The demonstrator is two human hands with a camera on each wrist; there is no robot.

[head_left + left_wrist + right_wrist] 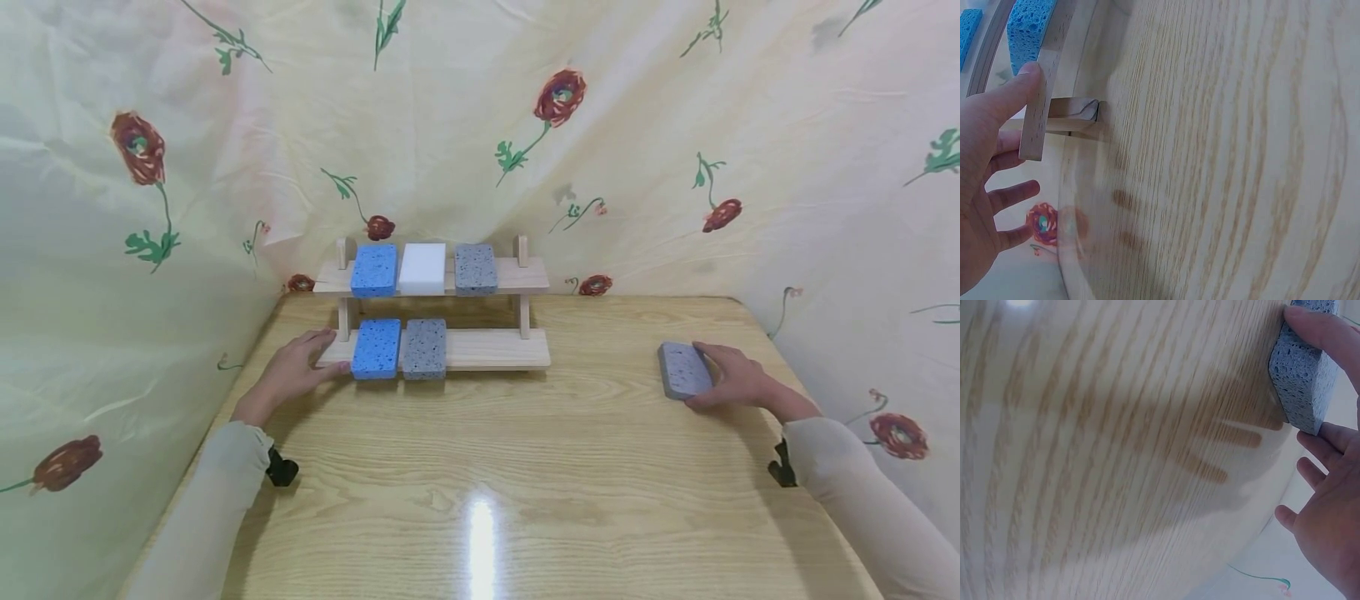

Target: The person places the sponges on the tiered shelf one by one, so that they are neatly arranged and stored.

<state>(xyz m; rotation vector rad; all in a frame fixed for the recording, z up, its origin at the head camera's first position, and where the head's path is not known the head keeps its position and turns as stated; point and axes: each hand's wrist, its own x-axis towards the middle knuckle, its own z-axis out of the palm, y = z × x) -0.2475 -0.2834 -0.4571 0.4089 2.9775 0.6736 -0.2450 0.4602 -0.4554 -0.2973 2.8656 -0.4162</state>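
My left hand (296, 367) grips the left end of the lower board of a two-tier wooden shelf (498, 350). In the left wrist view the thumb lies on the board's front edge, close to a blue sponge (1030, 31), and the index finger is behind it. Far to the right, my right hand (738, 383) pinches a grey speckled sponge (684, 371) between thumb and fingers, over the table's right side. The right wrist view shows the grey sponge (1300, 375) with its other fingers spread below it.
On the upper board sit a blue sponge (374, 271), a white sponge (423, 269) and a grey sponge (476, 270). A blue sponge (377, 348) and a grey one (424, 348) lie on the lower board. Flowered cloth (450, 125) hangs behind and beside the wooden table (570, 467).
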